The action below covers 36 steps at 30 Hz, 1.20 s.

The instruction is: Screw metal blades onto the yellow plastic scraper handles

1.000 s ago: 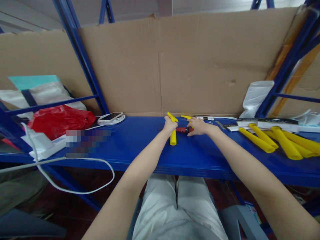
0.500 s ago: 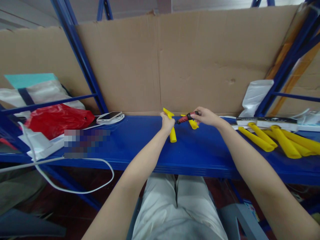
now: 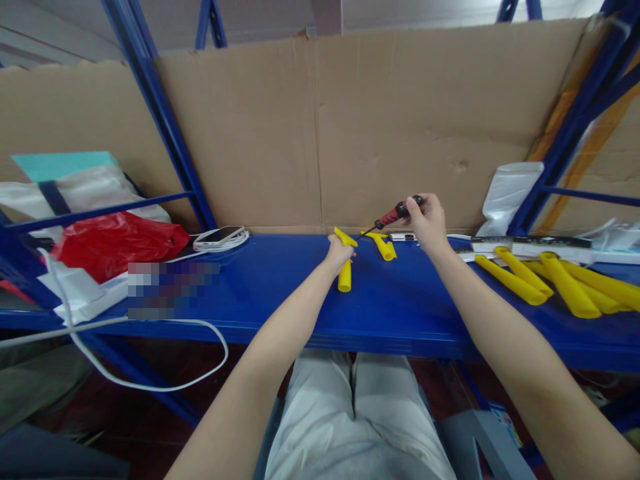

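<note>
My left hand (image 3: 340, 251) is closed around a yellow plastic piece with a tube-like handle (image 3: 345, 277) and a wider head, held over the blue shelf. In my right hand (image 3: 429, 220) is a red and black screwdriver (image 3: 393, 216), gripped at the back end of its handle. Its thin shaft slants down left toward the head of the held yellow piece; whether the tip touches it I cannot tell. Just right of my left hand, a second yellow piece (image 3: 385, 247) lies on the shelf.
Several yellow tubes (image 3: 575, 287) lie at the right beside a white box (image 3: 545, 248). To the left are a phone (image 3: 223, 234) on a coiled white cable, a red plastic bag (image 3: 120, 243) and a white power strip (image 3: 95, 300). Cardboard (image 3: 320, 133) stands behind the blue shelf (image 3: 280, 287).
My right hand has moved up and to the right with the screwdriver, whose shaft now shows. The yellow piece in my left hand sits slightly lower in view.
</note>
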Each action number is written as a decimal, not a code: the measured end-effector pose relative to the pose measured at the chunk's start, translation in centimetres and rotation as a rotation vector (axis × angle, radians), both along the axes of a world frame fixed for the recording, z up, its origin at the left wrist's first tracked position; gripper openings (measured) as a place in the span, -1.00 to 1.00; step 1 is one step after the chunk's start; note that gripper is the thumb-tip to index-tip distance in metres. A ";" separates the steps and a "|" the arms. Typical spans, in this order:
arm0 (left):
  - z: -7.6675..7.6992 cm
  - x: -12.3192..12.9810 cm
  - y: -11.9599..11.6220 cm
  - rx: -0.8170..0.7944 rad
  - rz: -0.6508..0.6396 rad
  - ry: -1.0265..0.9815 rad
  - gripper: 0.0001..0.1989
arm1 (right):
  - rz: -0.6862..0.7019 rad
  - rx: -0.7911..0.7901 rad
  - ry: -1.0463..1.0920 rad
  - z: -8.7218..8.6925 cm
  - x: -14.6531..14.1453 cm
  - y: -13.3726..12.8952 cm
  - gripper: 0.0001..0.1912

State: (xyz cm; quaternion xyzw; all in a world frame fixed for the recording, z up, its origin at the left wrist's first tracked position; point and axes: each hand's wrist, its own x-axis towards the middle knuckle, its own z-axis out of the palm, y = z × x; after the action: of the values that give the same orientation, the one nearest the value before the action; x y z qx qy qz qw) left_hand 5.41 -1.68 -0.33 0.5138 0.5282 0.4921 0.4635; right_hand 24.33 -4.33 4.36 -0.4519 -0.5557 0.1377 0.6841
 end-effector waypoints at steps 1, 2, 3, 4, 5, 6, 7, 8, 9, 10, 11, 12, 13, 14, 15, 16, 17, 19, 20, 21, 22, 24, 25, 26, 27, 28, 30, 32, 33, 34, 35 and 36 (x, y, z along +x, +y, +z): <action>0.0 0.0 -0.1 -0.017 -0.010 0.008 -0.50 | -0.002 0.015 0.015 0.1 -0.1 -0.1 -0.68; 0.0 0.1 -0.1 -0.034 -0.019 0.018 -0.50 | -0.002 0.025 0.032 0.1 -0.2 -0.2 -0.69; 0.0 0.1 -0.2 -0.050 -0.026 0.028 -0.50 | 0.002 0.031 0.047 0.1 -0.3 -0.3 -0.70; 0.0 0.1 -0.3 -0.064 -0.032 0.040 -0.50 | 0.006 0.033 0.060 0.2 -0.4 -0.4 -0.71; 0.1 0.1 -0.4 -0.073 -0.038 0.051 -0.50 | 0.010 0.033 0.070 0.2 -0.6 -0.4 -0.72; 0.1 0.1 -0.6 -0.078 -0.043 0.060 -0.50 | 0.013 0.032 0.074 0.2 -0.6 -0.4 -0.73; 0.2 0.1 -0.7 -0.078 -0.049 0.065 -0.50 | 0.015 0.030 0.074 0.2 -0.7 -0.4 -0.73; 0.3 0.1 -0.8 -0.076 -0.053 0.068 -0.50 | 0.015 0.030 0.071 0.2 -0.7 -0.4 -0.73; 0.4 0.1 -0.9 -0.075 -0.055 0.070 -0.51 | 0.014 0.030 0.066 0.1 -0.7 -0.4 -0.73; 0.4 0.2 -0.9 -0.074 -0.057 0.073 -0.51 | 0.012 0.032 0.061 0.1 -0.7 -0.4 -0.73; 0.4 0.2 -1.0 -0.074 -0.060 0.077 -0.52 | 0.010 0.035 0.058 0.0 -0.7 -0.3 -0.73; 0.5 0.2 -1.0 -0.075 -0.064 0.083 -0.52 | 0.009 0.043 0.056 0.0 -0.7 -0.2 -0.73; 0.5 0.2 -1.0 -0.075 -0.069 0.089 -0.53 | 0.011 0.055 0.054 -0.1 -0.6 0.0 -0.72; 0.4 0.3 -1.0 -0.073 -0.074 0.094 -0.54 | 0.017 0.070 0.050 -0.3 -0.5 0.2 -0.70; 0.4 0.3 -1.0 -0.072 -0.077 0.097 -0.54 | 0.024 0.091 0.045 -0.4 -0.4 0.4 -0.67; 0.4 0.3 -1.0 -0.072 -0.080 0.099 -0.53 | 0.029 0.116 0.041 -0.6 -0.3 0.7 -0.64; 0.4 0.3 -1.0 -0.074 -0.082 0.101 -0.53 | 0.032 0.144 0.039 -0.7 -0.2 1.0 -0.61; 0.4 0.4 -1.0 -0.080 -0.088 0.106 -0.50 | 0.033 0.195 0.041 -1.0 0.0 1.6 -0.54; 0.5 0.4 -1.0 -0.083 -0.093 0.109 -0.49 | 0.032 0.216 0.044 -1.2 0.0 1.8 -0.52; 0.5 0.4 -1.1 -0.084 -0.097 0.112 -0.48 | 0.033 0.231 0.046 -1.2 0.1 2.0 -0.50; 0.5 0.4 -1.1 -0.083 -0.099 0.114 -0.48 | 0.035 0.241 0.046 -1.3 0.1 2.1 -0.48; 0.5 0.5 -1.2 -0.081 -0.098 0.116 -0.47 | 0.035 0.251 0.045 -1.4 0.1 2.1 -0.47; 0.5 0.5 -1.2 -0.082 -0.098 0.117 -0.47 | 0.032 0.253 0.043 -1.4 0.1 2.1 -0.47; 0.5 0.5 -1.2 -0.083 -0.098 0.118 -0.47 | 0.029 0.252 0.043 -1.4 0.1 2.1 -0.47; 0.5 0.5 -1.3 -0.084 -0.099 0.117 -0.47 | 0.024 0.248 0.042 -1.3 0.1 2.0 -0.47; 0.5 0.5 -1.3 -0.083 -0.102 0.116 -0.47 | 0.020 0.243 0.043 -1.3 0.0 1.9 -0.48; 0.5 0.5 -1.2 -0.077 -0.109 0.109 -0.47 | 0.014 0.232 0.047 -1.2 0.0 1.9 -0.49; 0.5 0.5 -1.2 -0.070 -0.119 0.096 -0.47 | 0.008 0.224 0.058 -1.2 0.1 1.9 -0.50; 0.5 0.5 -1.1 -0.066 -0.126 0.083 -0.46 | 0.003 0.220 0.068 -1.2 0.2 1.9 -0.51; 0.5 0.5 -1.1 -0.061 -0.130 0.066 -0.46 | -0.002 0.216 0.082 -1.2 0.2 1.9 -0.51; 0.4 0.5 -1.0 -0.053 -0.131 0.046 -0.45 | -0.008 0.209 0.099 -1.1 0.3 2.0 -0.52; 0.4 0.6 -0.9 -0.043 -0.130 0.025 -0.45 | -0.014 0.201 0.120 -1.1 0.4 2.1 -0.53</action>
State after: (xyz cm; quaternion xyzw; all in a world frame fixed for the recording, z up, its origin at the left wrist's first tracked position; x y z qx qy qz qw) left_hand 5.99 -2.62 0.09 0.5431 0.5098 0.4429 0.4991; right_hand 24.75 -2.25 3.24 -0.3757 -0.5218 0.1032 0.7588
